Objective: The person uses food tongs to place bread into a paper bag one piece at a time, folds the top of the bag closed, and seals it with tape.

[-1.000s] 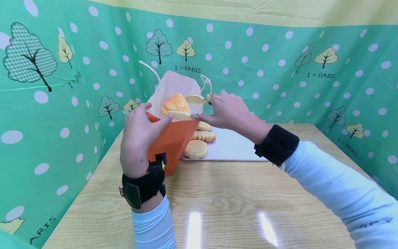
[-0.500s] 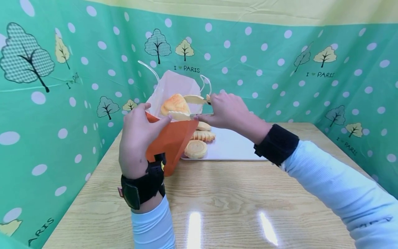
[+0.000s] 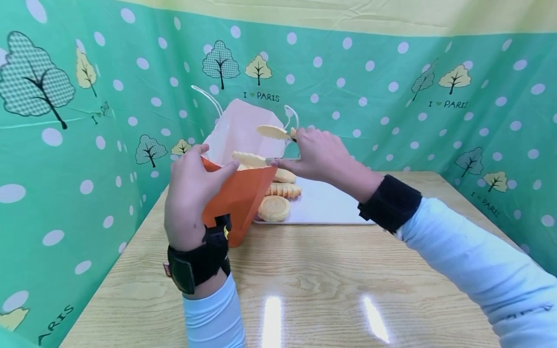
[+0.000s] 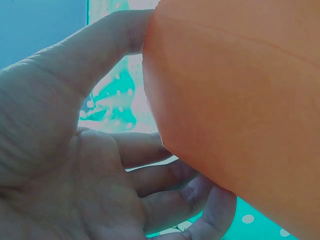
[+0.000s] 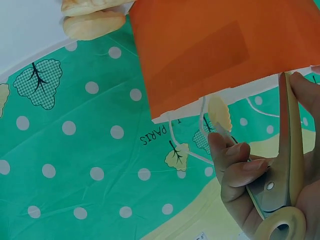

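Note:
In the head view my left hand (image 3: 189, 193) holds the open mouth of an orange paper bag (image 3: 237, 198) with a white inside. The left wrist view has the thumb at the bag's edge and the fingers curling behind the orange paper (image 4: 240, 100). My right hand (image 3: 322, 152) grips food tongs (image 5: 287, 165) by the handles. Their cream, scalloped tips (image 3: 271, 132) stand apart over the bag's mouth, with nothing visible between them. Most of the bag's inside is hidden behind its front wall.
Right of the bag lies a white tray (image 3: 330, 203). Along its left end are a round pastry (image 3: 274, 208), a ridged bread (image 3: 285, 190) and a smooth roll (image 3: 285, 176). White cord handles (image 3: 209, 96) rise from the bag. A green patterned cloth (image 3: 370, 96) surrounds the wooden table (image 3: 322, 280).
The golden bread that was between the tong tips has dropped out of sight into the bag. The tong tips have spread wider. Both hands have stayed nearly in place.

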### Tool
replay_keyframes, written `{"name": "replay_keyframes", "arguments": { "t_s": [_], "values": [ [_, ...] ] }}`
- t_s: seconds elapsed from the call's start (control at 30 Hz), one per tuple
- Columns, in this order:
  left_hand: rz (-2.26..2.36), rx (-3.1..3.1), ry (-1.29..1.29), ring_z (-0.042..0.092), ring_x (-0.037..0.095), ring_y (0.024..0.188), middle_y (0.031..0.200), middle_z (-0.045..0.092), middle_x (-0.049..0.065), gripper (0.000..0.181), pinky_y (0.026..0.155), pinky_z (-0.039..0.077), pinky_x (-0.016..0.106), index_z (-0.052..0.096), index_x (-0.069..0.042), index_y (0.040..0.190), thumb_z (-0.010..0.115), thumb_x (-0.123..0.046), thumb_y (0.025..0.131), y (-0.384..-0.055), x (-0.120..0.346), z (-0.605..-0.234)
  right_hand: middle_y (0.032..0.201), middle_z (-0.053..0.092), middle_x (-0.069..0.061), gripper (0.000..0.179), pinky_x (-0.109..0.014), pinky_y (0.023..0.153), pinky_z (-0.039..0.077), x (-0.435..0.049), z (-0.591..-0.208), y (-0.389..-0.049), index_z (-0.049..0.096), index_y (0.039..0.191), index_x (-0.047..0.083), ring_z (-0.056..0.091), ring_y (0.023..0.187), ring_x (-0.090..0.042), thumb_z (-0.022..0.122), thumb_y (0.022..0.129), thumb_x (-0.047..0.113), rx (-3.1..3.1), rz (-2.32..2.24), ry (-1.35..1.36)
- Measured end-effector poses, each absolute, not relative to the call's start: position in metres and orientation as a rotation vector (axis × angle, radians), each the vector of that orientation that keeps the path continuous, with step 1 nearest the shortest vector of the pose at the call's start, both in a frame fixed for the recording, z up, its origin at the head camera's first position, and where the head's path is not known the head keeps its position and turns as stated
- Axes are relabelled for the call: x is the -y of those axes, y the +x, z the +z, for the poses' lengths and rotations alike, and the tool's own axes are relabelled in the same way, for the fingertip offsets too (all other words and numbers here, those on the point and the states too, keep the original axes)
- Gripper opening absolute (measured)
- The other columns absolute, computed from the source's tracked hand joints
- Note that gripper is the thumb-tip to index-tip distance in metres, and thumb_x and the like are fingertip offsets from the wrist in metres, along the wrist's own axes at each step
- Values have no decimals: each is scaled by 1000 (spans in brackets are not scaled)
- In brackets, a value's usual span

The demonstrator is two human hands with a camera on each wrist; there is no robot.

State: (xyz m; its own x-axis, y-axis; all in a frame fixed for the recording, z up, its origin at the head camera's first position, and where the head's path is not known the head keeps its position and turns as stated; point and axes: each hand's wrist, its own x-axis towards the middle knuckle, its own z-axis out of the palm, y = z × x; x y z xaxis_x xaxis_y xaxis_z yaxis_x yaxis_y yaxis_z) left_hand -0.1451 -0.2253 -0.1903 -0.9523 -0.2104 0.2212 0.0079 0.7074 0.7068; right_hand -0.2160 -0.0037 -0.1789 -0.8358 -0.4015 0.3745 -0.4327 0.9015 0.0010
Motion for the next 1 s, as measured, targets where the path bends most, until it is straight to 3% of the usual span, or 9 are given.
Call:
{"name": "replay_keyframes", "arguments": {
  "t_s": [0.2, 0.37, 0.6, 0.7, 0.8, 0.9, 1.0],
  "values": [
    [-1086, 2639, 162, 46, 37, 107, 125, 51, 26, 87, 86, 53, 52, 23, -4, 147, 58, -50, 83, -145, 228, -191, 69, 48, -6, 65, -34, 47, 37, -8, -173, -211, 47, 80, 9, 48, 58, -23, 51, 74, 73, 2665, 171, 595],
    [-1068, 2638, 164, 48, 35, 99, 113, 53, 25, 87, 79, 53, 48, 24, -3, 147, 58, -52, 83, -146, 231, -191, 67, 44, -5, 64, -35, 46, 34, -23, -171, -199, 45, 82, 11, 45, 56, -23, 51, 73, 74, 2560, 215, 609],
    [-1052, 2641, 179, 49, 31, 91, 101, 52, 20, 88, 72, 50, 42, 25, -4, 147, 56, -55, 82, -145, 235, -192, 74, 60, -5, 65, -32, 35, 31, -56, -189, -171, 59, 110, 7, 41, 48, -16, 67, 72, 58, 2132, 239, 815],
    [-1059, 2638, 181, 48, 34, 97, 112, 52, 23, 88, 77, 51, 47, 25, -4, 147, 57, -54, 82, -144, 236, -191, 82, 67, -10, 66, -32, 32, 30, -68, -201, -160, 60, 115, 5, 44, 48, -16, 72, 69, 52, 1984, 227, 894],
    [-1074, 2633, 187, 46, 36, 103, 124, 50, 25, 88, 84, 51, 51, 25, -5, 147, 58, -54, 82, -144, 237, -190, 91, 71, -14, 68, -36, 32, 40, -78, -216, -155, 62, 114, 2, 57, 56, -21, 74, 68, 50, 1878, 204, 977],
    [-1083, 2630, 187, 44, 36, 107, 134, 45, 25, 88, 87, 51, 53, 24, -5, 147, 59, -53, 82, -145, 238, -189, 91, 71, -15, 69, -37, 35, 46, -88, -238, -154, 63, 113, -1, 65, 65, -25, 74, 67, 50, 1821, 174, 1073],
    [-1080, 2630, 186, 43, 36, 110, 141, 42, 24, 88, 89, 50, 54, 25, -5, 147, 58, -54, 82, -146, 237, -190, 88, 71, -12, 68, -35, 34, 46, -96, -267, -157, 65, 113, 0, 65, 60, -23, 73, 68, 50, 1827, 114, 1144]
  ]
}}
